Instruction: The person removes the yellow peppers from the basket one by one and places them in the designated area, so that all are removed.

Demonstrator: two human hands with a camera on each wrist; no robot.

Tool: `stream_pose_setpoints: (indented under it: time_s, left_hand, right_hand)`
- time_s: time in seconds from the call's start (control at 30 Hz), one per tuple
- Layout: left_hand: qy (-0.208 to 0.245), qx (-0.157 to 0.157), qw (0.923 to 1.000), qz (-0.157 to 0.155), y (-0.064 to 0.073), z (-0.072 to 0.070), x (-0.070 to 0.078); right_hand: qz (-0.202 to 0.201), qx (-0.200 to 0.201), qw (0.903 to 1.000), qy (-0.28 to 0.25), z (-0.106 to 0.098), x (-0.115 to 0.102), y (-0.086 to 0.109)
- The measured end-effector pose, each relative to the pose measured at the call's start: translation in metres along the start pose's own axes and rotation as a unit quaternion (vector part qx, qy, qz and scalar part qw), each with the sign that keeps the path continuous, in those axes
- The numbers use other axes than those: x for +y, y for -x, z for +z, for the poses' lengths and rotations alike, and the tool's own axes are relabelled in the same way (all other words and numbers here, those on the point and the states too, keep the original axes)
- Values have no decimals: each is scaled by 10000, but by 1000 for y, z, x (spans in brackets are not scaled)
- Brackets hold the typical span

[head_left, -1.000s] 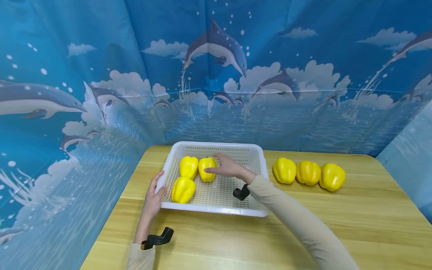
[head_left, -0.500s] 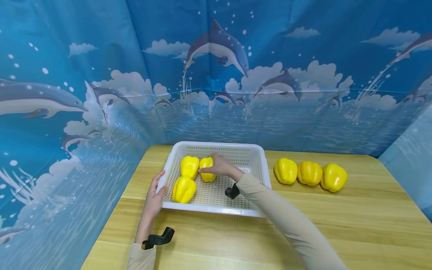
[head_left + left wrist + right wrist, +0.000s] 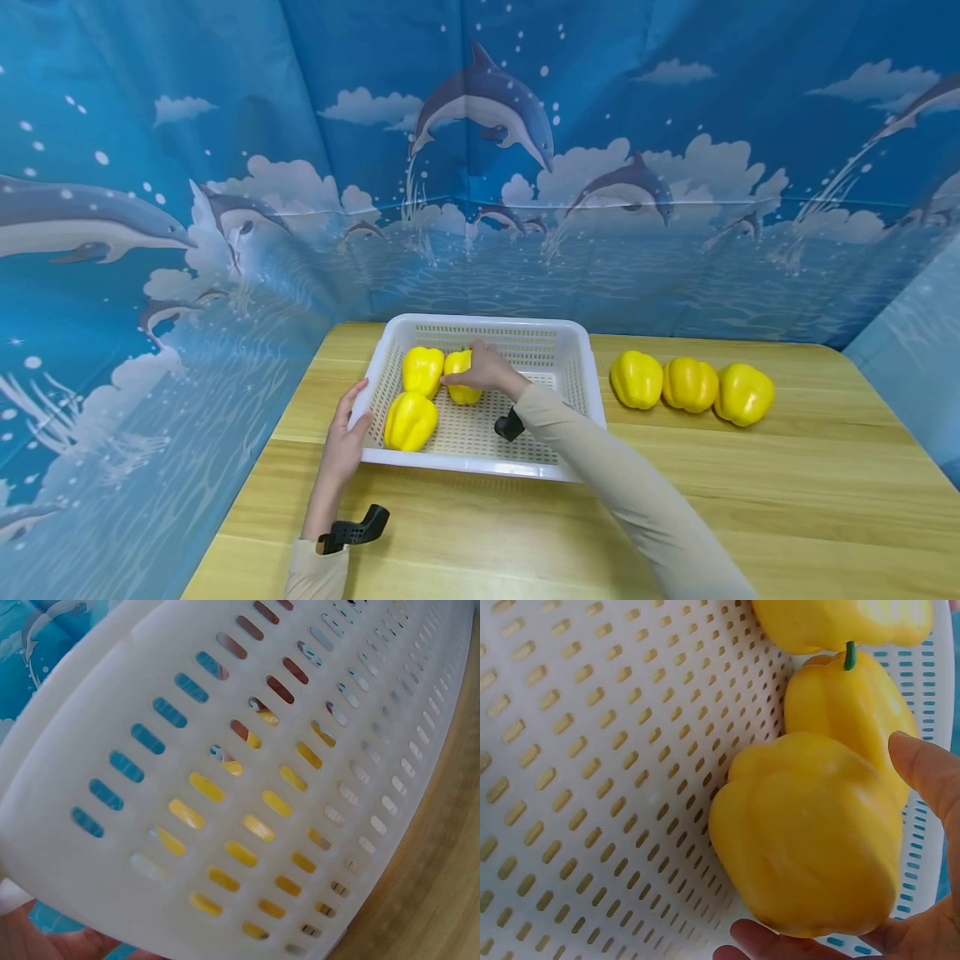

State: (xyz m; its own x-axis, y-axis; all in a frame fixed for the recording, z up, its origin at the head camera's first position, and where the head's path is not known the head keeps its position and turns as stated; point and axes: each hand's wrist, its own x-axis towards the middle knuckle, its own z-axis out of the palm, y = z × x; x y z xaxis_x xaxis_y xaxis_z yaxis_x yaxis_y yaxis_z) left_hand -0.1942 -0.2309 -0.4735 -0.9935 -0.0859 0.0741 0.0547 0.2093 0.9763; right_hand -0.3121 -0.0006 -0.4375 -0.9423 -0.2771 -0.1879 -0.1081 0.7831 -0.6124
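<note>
In the head view my left hand [image 3: 342,446] grips the left rim of a white slotted plastic basket [image 3: 480,468]. The left wrist view shows the basket's slotted wall [image 3: 135,817], with some fingers [image 3: 75,943] at its lower edge. My right hand [image 3: 491,372] reaches into the basket, its fingers curved round a yellow bell pepper [image 3: 459,392]. Up close, fingertips touch that bell pepper [image 3: 802,832] below, while the thumb stands a little off it. Two more yellow bell peppers, one behind [image 3: 422,371] and one in front [image 3: 410,422], lie at the basket's left end.
Right of the basket, three yellow bell peppers stand in a row: left [image 3: 636,379], middle [image 3: 690,384] and right [image 3: 743,394]. All rest on a wooden table [image 3: 750,500]. A blue dolphin-print curtain [image 3: 480,267] hangs behind the table.
My right hand has moved left over the bell pepper and now curves round it, covering more of it. The bell pepper stays in about the same place. My left hand keeps its hold.
</note>
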Motion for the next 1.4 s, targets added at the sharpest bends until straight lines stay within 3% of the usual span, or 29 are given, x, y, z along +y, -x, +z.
stream_pose_setpoints:
  time_s: [0.53, 0.87, 1.13, 1.4]
  left_hand:
    - [-62, 61, 9999, 51, 0, 2, 0]
    - [-160, 121, 9998, 16, 0, 3, -2]
    - [-87, 110, 9999, -5, -1, 2, -3]
    - [-82, 96, 9999, 22, 0, 2, -3]
  right_hand:
    - [237, -255, 9992, -174, 3, 3, -2]
    - [122, -214, 9997, 16, 3, 4, 0]
    - [-78, -218, 9994, -251, 2, 8, 5]
    - [24, -440, 9977, -521, -1, 12, 11]
